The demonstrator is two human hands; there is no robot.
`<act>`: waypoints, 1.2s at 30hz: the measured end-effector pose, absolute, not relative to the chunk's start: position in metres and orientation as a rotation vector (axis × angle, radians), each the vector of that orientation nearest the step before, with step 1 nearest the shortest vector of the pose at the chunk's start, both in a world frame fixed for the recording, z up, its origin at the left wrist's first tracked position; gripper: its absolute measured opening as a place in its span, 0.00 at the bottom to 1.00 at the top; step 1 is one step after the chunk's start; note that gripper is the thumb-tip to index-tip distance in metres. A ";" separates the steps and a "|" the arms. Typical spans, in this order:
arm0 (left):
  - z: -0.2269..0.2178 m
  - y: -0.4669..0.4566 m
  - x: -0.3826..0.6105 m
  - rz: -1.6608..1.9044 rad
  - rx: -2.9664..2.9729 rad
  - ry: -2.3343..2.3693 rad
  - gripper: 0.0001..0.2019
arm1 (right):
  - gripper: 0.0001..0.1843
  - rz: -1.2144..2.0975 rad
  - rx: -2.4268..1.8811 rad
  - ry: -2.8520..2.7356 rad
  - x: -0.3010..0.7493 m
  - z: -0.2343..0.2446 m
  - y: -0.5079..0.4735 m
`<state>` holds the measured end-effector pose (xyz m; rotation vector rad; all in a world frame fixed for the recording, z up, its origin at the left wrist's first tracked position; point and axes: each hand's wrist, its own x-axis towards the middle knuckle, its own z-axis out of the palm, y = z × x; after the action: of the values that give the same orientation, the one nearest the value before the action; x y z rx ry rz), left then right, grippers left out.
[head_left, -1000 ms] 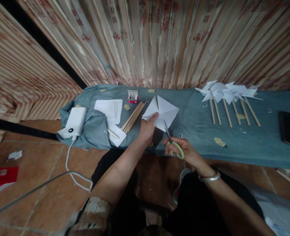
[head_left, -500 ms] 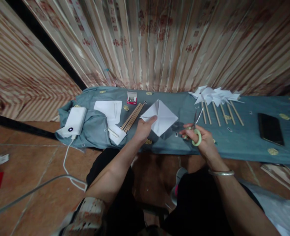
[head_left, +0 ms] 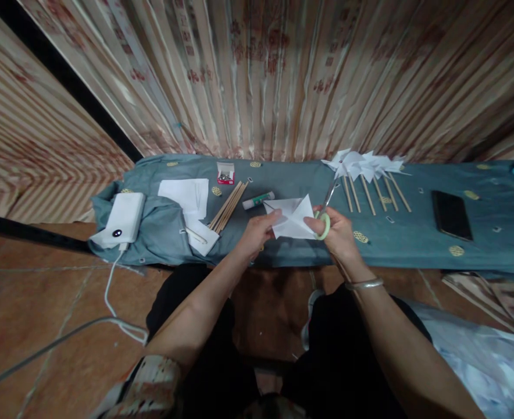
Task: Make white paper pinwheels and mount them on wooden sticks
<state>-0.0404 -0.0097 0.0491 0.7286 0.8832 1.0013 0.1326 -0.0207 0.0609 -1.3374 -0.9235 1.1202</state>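
A creased white sheet of paper (head_left: 292, 220) is held between both hands above the cloth, its corners partly folded or cut apart. My left hand (head_left: 259, 233) pinches its left side. On its right edge press the thumb and fingers of my right hand (head_left: 338, 230), which also keeps hold of scissors (head_left: 325, 218) with pale green handles, blades pointing up and away. Just behind the paper lies a glue stick (head_left: 258, 201). Left of it rests a bundle of wooden sticks (head_left: 228, 206).
Several paper pinwheels (head_left: 366, 166) on sticks lie at the back right, near a black phone (head_left: 452, 215). To the left are a small box of pins (head_left: 225, 173), white paper sheets (head_left: 182, 195) and a white power bank (head_left: 126, 218) with a cable. A curtain (head_left: 257, 81) hangs behind.
My right hand has moved left with the scissors and now grips the paper's right side. The paper has been turned, uncovering the glue stick. The view has shifted slightly right.
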 end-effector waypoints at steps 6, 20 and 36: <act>0.055 -0.019 -0.025 1.072 0.717 0.809 0.21 | 0.18 0.992 -1.251 -0.839 0.119 0.061 -0.010; 0.056 -0.004 -0.031 1.291 0.555 0.938 0.17 | 0.22 1.269 -1.233 -0.772 0.100 0.064 -0.017; 0.065 0.012 -0.048 1.399 0.617 0.965 0.21 | 0.26 1.684 -1.167 -1.427 0.104 0.049 -0.063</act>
<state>-0.0476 0.0117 0.0654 0.6166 0.9652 1.3990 0.1037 -0.0630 0.0489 -1.1674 -1.4266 1.6843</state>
